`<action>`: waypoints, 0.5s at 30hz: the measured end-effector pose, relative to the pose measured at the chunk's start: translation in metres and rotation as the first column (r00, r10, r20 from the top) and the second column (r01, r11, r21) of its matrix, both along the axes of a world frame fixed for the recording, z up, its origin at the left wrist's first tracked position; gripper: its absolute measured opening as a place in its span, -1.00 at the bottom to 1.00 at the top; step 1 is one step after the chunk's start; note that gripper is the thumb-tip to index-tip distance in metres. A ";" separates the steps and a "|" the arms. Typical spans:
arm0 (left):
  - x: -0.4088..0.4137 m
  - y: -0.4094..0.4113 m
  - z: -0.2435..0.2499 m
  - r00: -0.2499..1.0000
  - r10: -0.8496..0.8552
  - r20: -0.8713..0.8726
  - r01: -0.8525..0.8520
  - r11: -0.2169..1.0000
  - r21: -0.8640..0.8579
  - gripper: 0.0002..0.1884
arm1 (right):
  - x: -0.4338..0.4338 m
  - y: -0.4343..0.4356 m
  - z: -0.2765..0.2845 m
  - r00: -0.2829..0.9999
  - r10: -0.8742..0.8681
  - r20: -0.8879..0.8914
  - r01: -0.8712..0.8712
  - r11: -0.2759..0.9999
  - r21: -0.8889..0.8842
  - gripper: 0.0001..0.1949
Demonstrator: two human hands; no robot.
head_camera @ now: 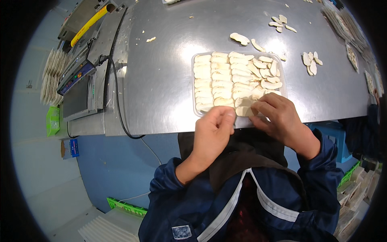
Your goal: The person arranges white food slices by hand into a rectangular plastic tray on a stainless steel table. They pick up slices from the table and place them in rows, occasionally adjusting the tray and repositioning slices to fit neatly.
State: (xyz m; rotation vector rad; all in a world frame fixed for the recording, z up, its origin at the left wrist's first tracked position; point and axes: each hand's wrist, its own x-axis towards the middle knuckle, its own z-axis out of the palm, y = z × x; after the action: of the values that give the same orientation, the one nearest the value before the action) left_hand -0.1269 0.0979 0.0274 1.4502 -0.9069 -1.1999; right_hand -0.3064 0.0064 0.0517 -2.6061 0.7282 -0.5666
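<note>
A clear plastic tray (193, 87) lies near the front edge of the steel table (160, 75). Pale dried slices, apparently mushroom, overlap in columns in its left and middle parts; those on the right lie more loosely. My left hand (216, 127) is at the tray's front edge, fingers curled together; whether something is between them is hidden. My right hand (276, 116) bends over the front right part, fingertips beside a pale slice (243, 111) at the front of the third column. Whether they grip it is unclear. Two loose slices (239, 39) lie behind the tray.
Small groups of slices (311, 62) lie at the right and back right (278, 23). A sealing machine (77, 78) with a black cable (116, 90) stands at the left. Filled packs (341, 25) line the far right, where a person's dark sleeve (373, 121) shows. A blue stool (340, 136) stands below.
</note>
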 end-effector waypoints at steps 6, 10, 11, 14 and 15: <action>0.040 0.005 -0.011 0.935 0.327 0.136 -0.294 0.931 -0.217 -0.87 | -0.007 -0.003 -0.001 0.986 -0.167 0.029 0.166 0.986 0.024 -0.79; 0.071 -0.002 -0.020 0.863 0.434 0.259 -0.395 0.899 -0.190 -0.80 | -0.038 -0.022 0.005 0.887 -0.453 0.087 0.452 0.892 0.028 -0.90; 0.075 -0.004 -0.021 0.886 0.397 0.238 -0.372 0.917 -0.144 -0.79 | -0.047 -0.030 0.004 0.837 -0.541 0.080 0.542 0.840 0.011 -0.90; 0.082 -0.010 -0.023 0.944 0.282 0.170 -0.292 0.956 0.039 -0.74 | -0.067 -0.057 -0.009 0.778 -0.612 0.143 0.621 0.783 -0.026 -0.87; 0.082 -0.012 -0.024 0.954 0.259 0.153 -0.271 0.961 0.057 -0.73 | -0.070 -0.069 -0.014 0.778 -0.619 0.106 0.623 0.782 -0.014 -0.84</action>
State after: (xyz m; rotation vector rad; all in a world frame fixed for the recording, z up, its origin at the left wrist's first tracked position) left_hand -0.0451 0.0860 0.0034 1.6801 -0.7390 -0.9483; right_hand -0.3763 -0.0629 0.0372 -2.3129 1.5815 -0.8932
